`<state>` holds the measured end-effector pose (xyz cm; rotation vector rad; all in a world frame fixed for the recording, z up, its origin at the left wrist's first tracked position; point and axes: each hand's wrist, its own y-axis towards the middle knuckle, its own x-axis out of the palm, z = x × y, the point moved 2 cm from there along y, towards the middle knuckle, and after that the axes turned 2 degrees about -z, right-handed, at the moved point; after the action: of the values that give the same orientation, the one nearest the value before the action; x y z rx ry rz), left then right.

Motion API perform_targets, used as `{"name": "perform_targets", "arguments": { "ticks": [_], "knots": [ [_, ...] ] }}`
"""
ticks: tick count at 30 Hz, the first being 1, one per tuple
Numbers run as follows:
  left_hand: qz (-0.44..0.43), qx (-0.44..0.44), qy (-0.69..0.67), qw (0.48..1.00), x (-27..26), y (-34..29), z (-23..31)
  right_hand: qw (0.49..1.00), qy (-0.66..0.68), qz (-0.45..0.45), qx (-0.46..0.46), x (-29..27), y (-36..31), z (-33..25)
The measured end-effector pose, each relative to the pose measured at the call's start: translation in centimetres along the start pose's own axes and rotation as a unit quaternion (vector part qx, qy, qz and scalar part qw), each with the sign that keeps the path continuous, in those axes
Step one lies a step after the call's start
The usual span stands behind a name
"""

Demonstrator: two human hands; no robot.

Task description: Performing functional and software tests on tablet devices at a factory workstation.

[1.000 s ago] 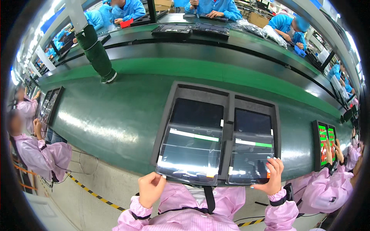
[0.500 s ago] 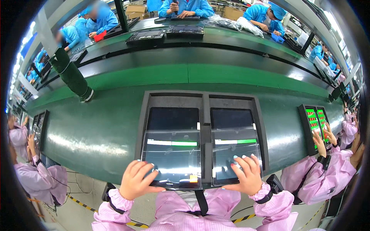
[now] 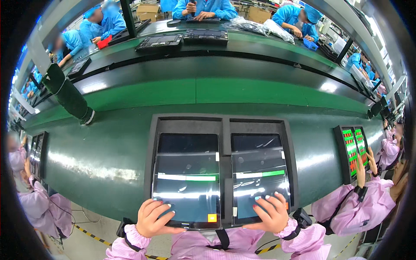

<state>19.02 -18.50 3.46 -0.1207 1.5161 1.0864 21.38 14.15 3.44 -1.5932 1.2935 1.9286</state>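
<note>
Two dark tablets lie side by side in a black tray (image 3: pixel 223 125) on the green bench. My left hand (image 3: pixel 152 218) rests with spread fingers on the lower left corner of the left tablet (image 3: pixel 187 173). My right hand (image 3: pixel 271 213) lies with fingers spread on the lower part of the right tablet (image 3: pixel 258 171). Both screens show a thin white and green bar. A small orange square shows at the left tablet's lower right corner. Neither hand holds anything.
A second tray with green-lit tablets (image 3: pixel 352 149) sits to the right under a neighbour's hand (image 3: pixel 361 167). Another worker in pink stands at the left by a tray (image 3: pixel 37 154). A green conveyor (image 3: pixel 195 89) runs behind; workers in blue sit beyond it.
The view has shifted so the tray sits more central. Both my hands have moved from the tray's lower edge up onto the tablets' screens.
</note>
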Motion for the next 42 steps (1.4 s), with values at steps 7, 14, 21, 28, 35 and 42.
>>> {"name": "perform_targets", "arguments": {
  "ticks": [7,14,21,28,35,42],
  "knots": [
    [-0.030,-0.068,-0.031,0.997,-0.1,-0.4,0.2,1.000,0.019,-0.007,0.007,0.0,0.1,0.3],
    [-0.032,-0.091,-0.034,0.995,0.0,0.1,0.5,0.999,0.035,-0.014,0.018,0.1,0.6,1.0],
    [-0.030,-0.096,-0.039,0.994,-0.1,0.4,0.5,0.999,0.034,-0.009,-0.017,0.0,1.5,1.5],
    [-0.033,-0.118,-0.027,0.992,-0.7,-0.4,0.2,0.999,0.049,-0.009,-0.015,0.1,1.2,1.8],
    [-0.020,-0.213,0.000,0.977,-2.8,-4.9,0.5,0.986,0.167,0.022,-0.004,-1.3,-0.2,1.4],
    [-0.066,-0.232,-0.005,0.970,-2.9,-4.3,0.2,0.985,0.140,-0.095,-0.043,-0.8,1.3,0.1]
  ]
}}
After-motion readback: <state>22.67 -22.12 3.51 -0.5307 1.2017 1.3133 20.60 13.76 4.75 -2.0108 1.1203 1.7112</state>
